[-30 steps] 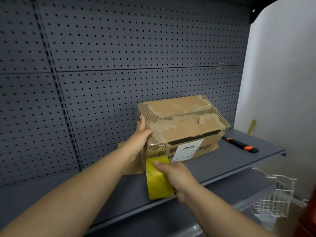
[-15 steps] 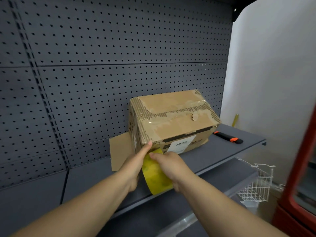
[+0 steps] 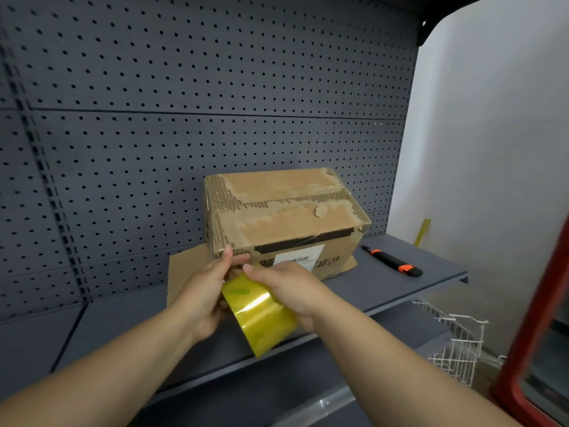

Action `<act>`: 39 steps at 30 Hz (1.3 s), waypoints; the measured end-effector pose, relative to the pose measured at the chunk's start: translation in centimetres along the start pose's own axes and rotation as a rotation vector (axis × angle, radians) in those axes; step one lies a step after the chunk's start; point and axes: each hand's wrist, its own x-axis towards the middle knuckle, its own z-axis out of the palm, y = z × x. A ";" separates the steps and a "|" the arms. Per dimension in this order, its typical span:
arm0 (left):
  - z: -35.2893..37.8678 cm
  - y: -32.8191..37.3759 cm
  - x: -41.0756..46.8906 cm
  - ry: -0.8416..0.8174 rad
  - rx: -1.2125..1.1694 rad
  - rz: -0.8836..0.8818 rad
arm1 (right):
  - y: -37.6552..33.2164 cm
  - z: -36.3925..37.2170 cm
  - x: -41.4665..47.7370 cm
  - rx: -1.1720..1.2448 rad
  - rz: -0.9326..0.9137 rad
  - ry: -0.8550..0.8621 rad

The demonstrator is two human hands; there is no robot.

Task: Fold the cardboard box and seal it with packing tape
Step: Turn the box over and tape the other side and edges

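While the cardboard box (image 3: 286, 221) sits closed on the grey shelf (image 3: 400, 291), backed up against the pegboard (image 3: 184, 118), the person is busy with the tape rather than the box itself. Furthest left, a loose flap of cardboard (image 3: 184, 272) lies flat on the shelf beside the box. Next comes the left hand (image 3: 206, 291), fingers curled in against the near end of the roll of packing tape (image 3: 261, 315), thumb and forefinger seemingly pinching at the rim; it looks like a hunt for the free end, though I cannot quite see the tape's edge from here. The right hand (image 3: 292, 291) wraps over the yellow roll from the other side, gripping it firmly just in front of the box's lower corner. So the folding appears done and the sealing only beginning. I'd judge the next move calls for peeling a length free and laying it along the top seam, where the old tape has torn the paper. Off to the right, an orange and black utility knife (image 3: 392, 265) lies well apart, ready for cutting.
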 end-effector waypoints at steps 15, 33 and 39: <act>4.5 0.1 -0.5 0.253 -0.056 0.087 | 1.0 -16.1 3.2 0.219 -0.421 0.847; 6.3 -0.8 1.0 0.384 -0.140 0.143 | 16.1 -27.9 14.2 -0.813 0.367 0.528; 6.6 -0.7 1.2 0.397 -0.142 0.135 | 16.6 -27.9 14.9 -1.023 0.403 0.439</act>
